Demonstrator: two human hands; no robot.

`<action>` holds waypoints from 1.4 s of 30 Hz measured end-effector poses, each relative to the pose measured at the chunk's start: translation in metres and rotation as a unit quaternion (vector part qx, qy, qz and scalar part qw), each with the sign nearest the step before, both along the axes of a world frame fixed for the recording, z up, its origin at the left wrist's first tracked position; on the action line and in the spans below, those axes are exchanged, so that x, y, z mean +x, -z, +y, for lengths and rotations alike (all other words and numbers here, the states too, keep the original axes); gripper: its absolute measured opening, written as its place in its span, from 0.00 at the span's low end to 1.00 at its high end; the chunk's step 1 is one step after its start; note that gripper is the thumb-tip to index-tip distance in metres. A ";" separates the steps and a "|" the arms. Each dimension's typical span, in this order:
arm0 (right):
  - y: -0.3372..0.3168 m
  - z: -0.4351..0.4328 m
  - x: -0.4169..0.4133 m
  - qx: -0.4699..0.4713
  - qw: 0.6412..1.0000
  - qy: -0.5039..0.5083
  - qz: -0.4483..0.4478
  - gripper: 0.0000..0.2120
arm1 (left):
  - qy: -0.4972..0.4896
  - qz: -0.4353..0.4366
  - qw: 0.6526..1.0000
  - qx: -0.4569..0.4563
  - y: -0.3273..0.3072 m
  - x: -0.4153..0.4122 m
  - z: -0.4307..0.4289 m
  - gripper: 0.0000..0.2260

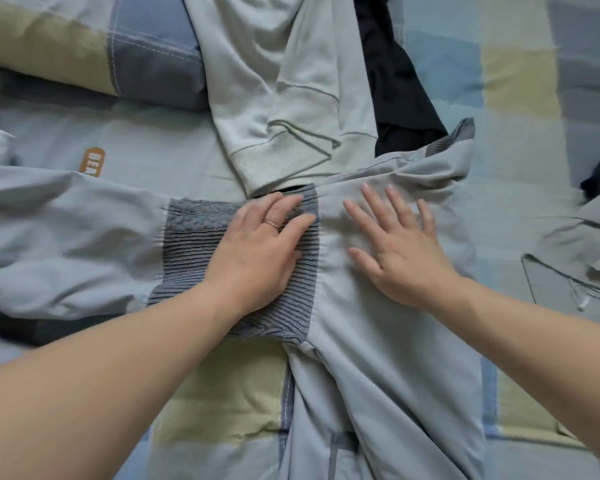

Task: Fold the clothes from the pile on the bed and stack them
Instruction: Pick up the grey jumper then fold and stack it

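Checked bedspread (520, 81): two hands (left hand (260, 251), right hand (399, 247)) flat on one grey garment (378, 341).

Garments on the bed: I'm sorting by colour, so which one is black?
The black garment at top centre, partly under the pale green sweatshirt; the grey ribbed-band garment beneath both hands is light.

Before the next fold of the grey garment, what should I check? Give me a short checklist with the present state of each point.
1. Left hand flat on the ribbed band: ok.
2. Right hand flat and open on the grey garment: ok.
3. Cloth smooth around the hands: not ok, creases near the top right and lower down.
4. Garment free of other clothes: not ok, the pale sweatshirt cuff lies at the band's top edge.
5. Whole garment in view: cannot tell, it runs past the frame.
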State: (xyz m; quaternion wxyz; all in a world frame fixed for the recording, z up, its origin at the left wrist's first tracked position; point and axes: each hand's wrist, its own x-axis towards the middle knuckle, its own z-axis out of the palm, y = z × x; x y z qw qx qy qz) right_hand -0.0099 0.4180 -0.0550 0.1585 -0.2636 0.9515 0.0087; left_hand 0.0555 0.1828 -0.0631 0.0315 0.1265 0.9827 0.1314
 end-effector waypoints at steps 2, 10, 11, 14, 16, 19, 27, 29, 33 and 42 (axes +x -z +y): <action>0.006 0.023 -0.003 0.052 0.997 0.029 -0.044 0.33 | 0.047 -0.088 0.995 0.010 -0.001 0.001 0.015 0.29; 0.024 0.094 -0.031 0.008 0.932 0.335 -0.135 0.38 | -0.068 -0.248 0.963 -0.080 0.015 -0.015 0.056 0.34; 0.021 0.094 -0.025 -0.024 0.932 0.333 -0.142 0.38 | -0.077 -0.244 0.963 -0.079 0.012 -0.015 0.061 0.34; 0.006 0.102 0.008 -0.041 0.950 0.279 -0.134 0.36 | -0.108 -0.200 0.971 -0.074 0.001 -0.005 0.074 0.30; -0.002 0.111 0.041 -0.040 0.954 0.248 -0.166 0.35 | -0.126 -0.165 0.977 -0.052 -0.008 0.014 0.086 0.27; -0.009 0.125 0.095 -0.056 0.942 0.241 -0.229 0.35 | -0.117 -0.118 0.986 0.023 -0.025 0.063 0.114 0.21; -0.024 0.162 0.239 -0.143 0.897 0.272 -0.318 0.38 | -0.242 -0.163 0.937 0.190 -0.037 0.220 0.172 0.08; -0.027 0.171 0.272 -0.176 0.889 0.271 -0.324 0.39 | -0.249 -0.248 0.911 0.216 -0.033 0.255 0.184 0.11; -0.038 0.196 0.327 -0.179 0.903 0.228 -0.317 0.45 | -0.224 -0.398 0.854 0.250 -0.026 0.297 0.210 0.25; -0.036 0.212 0.406 -0.174 0.925 0.299 -0.155 0.20 | -0.329 -0.500 0.669 0.440 -0.053 0.300 0.231 0.18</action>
